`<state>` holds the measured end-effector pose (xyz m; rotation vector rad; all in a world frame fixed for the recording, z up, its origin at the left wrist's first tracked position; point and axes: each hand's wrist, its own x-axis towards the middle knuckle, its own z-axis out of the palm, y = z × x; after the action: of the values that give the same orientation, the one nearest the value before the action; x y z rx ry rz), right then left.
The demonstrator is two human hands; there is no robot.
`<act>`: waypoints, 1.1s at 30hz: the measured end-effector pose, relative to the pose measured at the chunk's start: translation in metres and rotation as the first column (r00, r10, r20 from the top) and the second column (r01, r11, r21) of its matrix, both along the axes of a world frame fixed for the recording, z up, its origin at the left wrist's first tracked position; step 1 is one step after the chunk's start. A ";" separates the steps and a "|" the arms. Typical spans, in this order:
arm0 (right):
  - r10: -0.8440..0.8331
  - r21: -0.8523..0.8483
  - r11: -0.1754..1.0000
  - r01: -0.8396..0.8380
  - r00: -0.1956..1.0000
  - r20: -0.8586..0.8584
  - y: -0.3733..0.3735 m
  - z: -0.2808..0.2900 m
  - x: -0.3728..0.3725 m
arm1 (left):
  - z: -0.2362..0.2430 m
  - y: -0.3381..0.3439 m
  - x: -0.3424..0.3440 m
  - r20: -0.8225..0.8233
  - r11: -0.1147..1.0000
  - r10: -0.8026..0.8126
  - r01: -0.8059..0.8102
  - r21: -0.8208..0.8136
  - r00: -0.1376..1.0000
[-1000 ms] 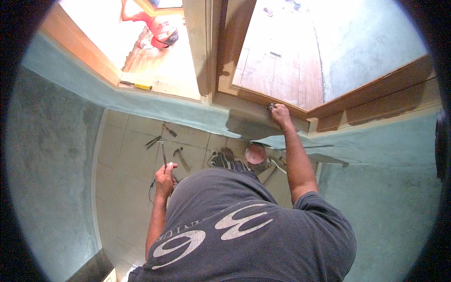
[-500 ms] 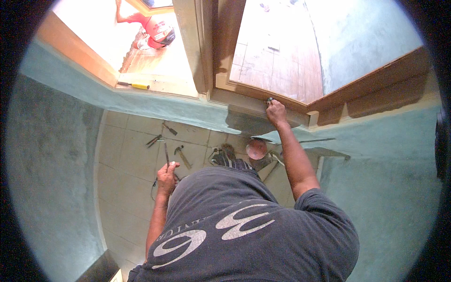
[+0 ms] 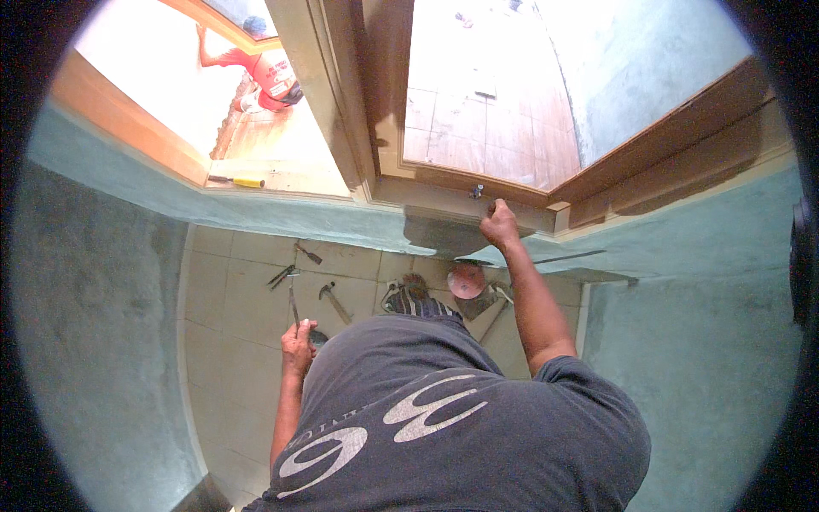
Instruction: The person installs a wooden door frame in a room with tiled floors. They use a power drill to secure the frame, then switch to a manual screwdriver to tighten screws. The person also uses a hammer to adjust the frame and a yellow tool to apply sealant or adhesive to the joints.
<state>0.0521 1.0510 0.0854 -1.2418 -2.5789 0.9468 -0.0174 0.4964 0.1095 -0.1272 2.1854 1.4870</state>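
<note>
My left hand [image 3: 298,348] grips a thin metal tool [image 3: 294,303] with a short crosspiece at its top, held upright beside my body over the tiled floor. My right hand [image 3: 498,224] is raised at the wooden window sill [image 3: 426,194], fingers curled together; whether they hold something is hidden. Just up and left of those fingers, a small metal fitting [image 3: 477,191] sits on the frame, apart from the hand.
On the floor [image 3: 222,299] lie a hammer [image 3: 336,300], pliers [image 3: 280,277], a small tool [image 3: 309,253] and a pink round container [image 3: 466,282]. A yellow-handled tool [image 3: 247,183] rests on the left sill. Beyond that opening a person [image 3: 273,77] in red crouches.
My right hand has come off the metal fitting and sits lower, right of it. My left hand sits slightly lower with the tool. The view has shifted a little.
</note>
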 end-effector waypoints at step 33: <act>0.146 0.096 0.984 -0.151 0.988 0.060 0.078 -0.030 -0.073 | -0.001 0.000 0.006 -0.053 0.989 0.002 -0.010 -0.148 0.999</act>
<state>-0.0209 1.1294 0.0554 -1.0765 -2.7551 0.8072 -0.0117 0.4968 0.1085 -0.1454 2.3393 1.3443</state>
